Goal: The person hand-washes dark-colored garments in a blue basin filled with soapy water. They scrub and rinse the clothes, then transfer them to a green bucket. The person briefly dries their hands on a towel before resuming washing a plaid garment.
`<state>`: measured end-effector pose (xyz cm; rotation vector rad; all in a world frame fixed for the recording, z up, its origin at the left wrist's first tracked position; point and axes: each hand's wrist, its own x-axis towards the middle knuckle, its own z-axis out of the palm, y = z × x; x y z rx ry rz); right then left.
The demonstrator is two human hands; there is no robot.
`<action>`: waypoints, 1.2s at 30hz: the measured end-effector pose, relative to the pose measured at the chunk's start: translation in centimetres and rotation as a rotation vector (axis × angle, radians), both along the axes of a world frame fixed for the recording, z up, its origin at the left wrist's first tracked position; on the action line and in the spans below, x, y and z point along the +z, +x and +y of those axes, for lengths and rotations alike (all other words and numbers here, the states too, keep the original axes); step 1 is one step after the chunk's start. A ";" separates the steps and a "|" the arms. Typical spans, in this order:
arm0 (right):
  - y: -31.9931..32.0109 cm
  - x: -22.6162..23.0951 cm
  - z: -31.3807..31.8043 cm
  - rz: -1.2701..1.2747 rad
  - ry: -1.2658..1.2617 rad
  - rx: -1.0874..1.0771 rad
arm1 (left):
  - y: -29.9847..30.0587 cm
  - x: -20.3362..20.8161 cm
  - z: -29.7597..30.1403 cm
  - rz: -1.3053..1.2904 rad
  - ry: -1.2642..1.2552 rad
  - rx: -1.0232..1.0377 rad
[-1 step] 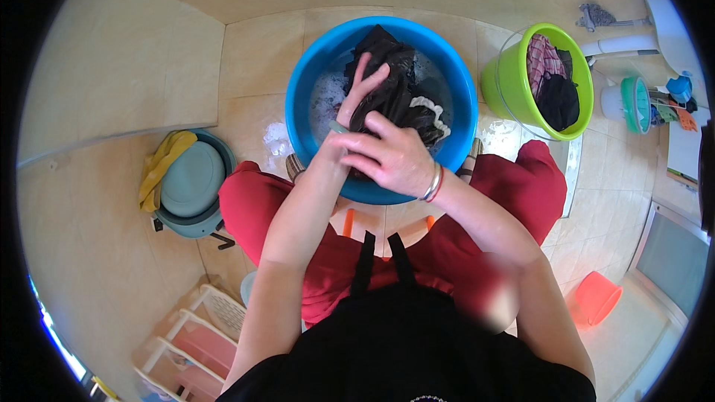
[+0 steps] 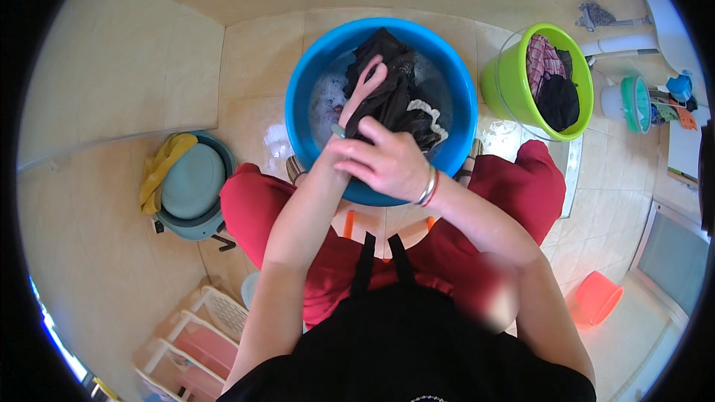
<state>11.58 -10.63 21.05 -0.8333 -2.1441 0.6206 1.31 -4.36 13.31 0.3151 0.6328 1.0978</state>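
A round blue basin [image 2: 294,104] holds sudsy water and a heap of wet black clothes [image 2: 391,100], one with a white ruffled trim [image 2: 428,115]. Over the basin, my left hand [image 2: 359,95] reaches up beside the black cloth, two fingers stretched out; its other fingers are hidden. A pale green bangle [image 2: 337,131] circles my left wrist. My right hand [image 2: 396,165] crosses above the basin's near side, its fingers curled over my left wrist just below that bangle. Its thumb cannot be made out. A silver bangle and a red cord ring my right wrist.
A lime green bucket [image 2: 503,89] of clothes stands to the right. At left, stacked grey-blue basins [image 2: 192,179] carry a yellow cloth [image 2: 162,167]. A white rack [image 2: 186,327] is at the lower left, an orange-red bucket [image 2: 598,300] at the lower right. My knees flank the basin.
The two visible fingertips of my left hand have drawn closer together. My right hand's fingers have shifted slightly over my left wrist. The basin and clothes are nearly unchanged.
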 end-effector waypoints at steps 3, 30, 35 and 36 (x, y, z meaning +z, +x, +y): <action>-1.5 -1.6 0.8 -0.008 0.116 -0.196 | 1.7 -2.7 -0.8 0.017 -0.140 0.046; -0.6 -5.7 0.8 0.092 -0.320 -0.398 | -0.3 -7.3 -1.9 -0.023 -0.341 -0.010; 2.1 -10.3 4.7 -0.272 -0.391 -0.512 | 3.5 -4.8 -3.3 0.542 -0.586 0.243; 3.9 -12.2 5.6 -0.237 -0.474 -0.621 | 4.9 -4.5 -4.2 0.867 -0.450 0.047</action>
